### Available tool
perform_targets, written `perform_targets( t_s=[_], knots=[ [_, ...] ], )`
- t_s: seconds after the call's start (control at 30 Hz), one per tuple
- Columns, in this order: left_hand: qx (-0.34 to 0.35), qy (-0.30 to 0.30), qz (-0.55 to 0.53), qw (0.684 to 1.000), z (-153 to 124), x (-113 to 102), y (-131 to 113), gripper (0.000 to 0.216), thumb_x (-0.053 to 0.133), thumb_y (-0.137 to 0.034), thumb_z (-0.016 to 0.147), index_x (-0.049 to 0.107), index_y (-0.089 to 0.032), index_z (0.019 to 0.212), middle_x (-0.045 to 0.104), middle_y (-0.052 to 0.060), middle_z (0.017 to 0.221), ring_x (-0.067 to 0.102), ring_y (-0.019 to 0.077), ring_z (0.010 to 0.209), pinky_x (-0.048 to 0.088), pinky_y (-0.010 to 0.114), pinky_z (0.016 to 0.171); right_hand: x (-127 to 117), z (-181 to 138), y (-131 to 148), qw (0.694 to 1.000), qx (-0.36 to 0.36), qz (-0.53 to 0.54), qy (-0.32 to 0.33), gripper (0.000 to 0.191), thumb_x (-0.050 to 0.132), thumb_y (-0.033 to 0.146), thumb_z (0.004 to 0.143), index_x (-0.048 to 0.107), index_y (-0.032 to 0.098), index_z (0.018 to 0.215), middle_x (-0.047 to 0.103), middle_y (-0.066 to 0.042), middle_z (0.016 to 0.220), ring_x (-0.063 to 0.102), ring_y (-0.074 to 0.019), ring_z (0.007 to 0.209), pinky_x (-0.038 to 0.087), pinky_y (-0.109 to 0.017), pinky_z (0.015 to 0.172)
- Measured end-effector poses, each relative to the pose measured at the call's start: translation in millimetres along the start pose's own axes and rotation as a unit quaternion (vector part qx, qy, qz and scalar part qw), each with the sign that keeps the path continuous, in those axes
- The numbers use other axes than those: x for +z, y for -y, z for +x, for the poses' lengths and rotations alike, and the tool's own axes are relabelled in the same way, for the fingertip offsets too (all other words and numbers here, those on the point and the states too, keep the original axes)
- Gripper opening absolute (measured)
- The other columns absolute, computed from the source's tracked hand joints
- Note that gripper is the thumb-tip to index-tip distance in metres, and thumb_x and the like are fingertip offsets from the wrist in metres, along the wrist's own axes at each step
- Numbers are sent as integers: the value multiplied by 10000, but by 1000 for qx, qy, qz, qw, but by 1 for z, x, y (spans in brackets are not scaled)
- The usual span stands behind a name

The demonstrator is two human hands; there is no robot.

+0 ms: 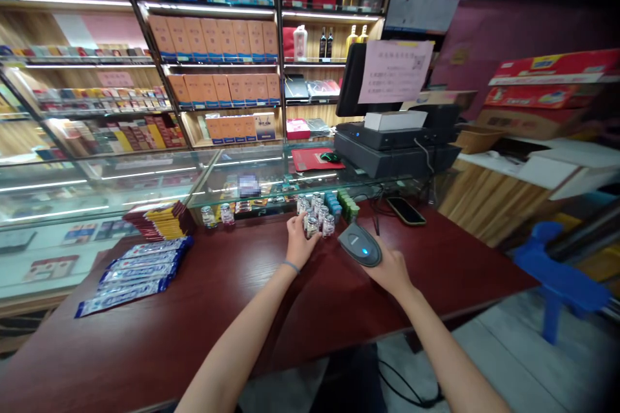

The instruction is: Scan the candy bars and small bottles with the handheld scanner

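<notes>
Warm strip lights (208,10) glow at eleven o'clock, and the glass case (145,174) glares. Corners darken and bend; the three o'clock edge blurs.

A cluster of small jars (317,213) is set at the back of the counter (242,310), against the glass display case (145,181), with the left hand (300,242) laid at its front. Just right of it the barcode scanner (361,245) is held in the right hand (390,271), with a phone (405,210) behind and a POS terminal (387,142) farther back.

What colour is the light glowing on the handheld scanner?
Blue, on the grey scanner held in the right hand; the head view shows it.
</notes>
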State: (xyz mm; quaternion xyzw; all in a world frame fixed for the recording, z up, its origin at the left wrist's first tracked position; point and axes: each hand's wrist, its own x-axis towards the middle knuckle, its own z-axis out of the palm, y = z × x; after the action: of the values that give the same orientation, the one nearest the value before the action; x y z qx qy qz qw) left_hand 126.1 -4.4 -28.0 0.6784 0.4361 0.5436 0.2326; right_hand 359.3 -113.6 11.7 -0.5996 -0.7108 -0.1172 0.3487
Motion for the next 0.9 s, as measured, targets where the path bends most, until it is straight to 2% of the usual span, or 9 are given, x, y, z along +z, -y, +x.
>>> perform_targets(
  t_s=[0.13, 0.23, 0.43, 0.53, 0.67, 0.83, 0.9],
  knots=[
    [12, 5, 39, 999, -2, 10, -3, 647, 745, -204, 752, 454, -232, 1329, 390, 94, 1217, 478, 252, 1184, 393, 452, 1077, -6, -11, -27, 1000, -19, -23, -2, 372, 619, 369, 763, 598, 218, 1102, 728, -30, 718, 701, -256, 619, 451, -280, 541],
    [20, 1, 58, 998, -2, 11, -3, 573, 748, -190, 743, 486, -209, 1252, 425, 89, 1171, 488, 254, 1150, 405, 449, 1057, -8, -14, -35, 999, -25, -32, -21, 356, 619, 366, 775, 631, 198, 1089, 736, -47, 721, 703, -257, 619, 457, -284, 553],
    [22, -8, 39, 999, 0, 12, 1, 405, 664, -118, 778, 510, -200, 1144, 511, 86, 1107, 518, 244, 1100, 424, 438, 1014, -3, -7, -24, 999, -41, -29, -14, 235, 600, 366, 796, 665, 218, 967, 751, -51, 776, 712, -245, 666, 460, -276, 574],
    [-17, -27, -31, 999, -1, 3, 0, 417, 686, -166, 772, 502, -199, 1145, 530, 90, 1134, 549, 226, 1065, 460, 412, 965, 3, 0, -11, 999, -47, -24, -9, 244, 594, 355, 805, 674, 216, 988, 746, -47, 746, 709, -233, 670, 454, -266, 584],
    [-112, -31, -206, 972, 0, -37, -3, 497, 722, -277, 770, 463, -213, 1189, 572, 68, 1086, 620, 177, 931, 525, 354, 849, 11, 10, 11, 997, -71, 14, -3, 245, 576, 301, 813, 674, 206, 1016, 747, -52, 782, 709, -221, 707, 469, -262, 623],
    [-216, 3, -373, 902, -5, -120, 5, 624, 754, -332, 768, 443, -284, 1307, 599, 74, 1190, 640, 191, 962, 566, 347, 783, 25, 24, 49, 988, -129, 88, -9, 242, 540, 232, 820, 635, 196, 1039, 713, -81, 987, 688, -222, 907, 508, -291, 757],
    [-236, -2, -404, 884, -10, -154, 14, 654, 763, -317, 764, 443, -304, 1334, 597, 73, 1225, 644, 201, 978, 577, 380, 795, 31, 30, 67, 983, -152, 102, 0, 258, 549, 218, 810, 622, 201, 1057, 680, -87, 1081, 676, -214, 951, 507, -279, 747]
  ],
)
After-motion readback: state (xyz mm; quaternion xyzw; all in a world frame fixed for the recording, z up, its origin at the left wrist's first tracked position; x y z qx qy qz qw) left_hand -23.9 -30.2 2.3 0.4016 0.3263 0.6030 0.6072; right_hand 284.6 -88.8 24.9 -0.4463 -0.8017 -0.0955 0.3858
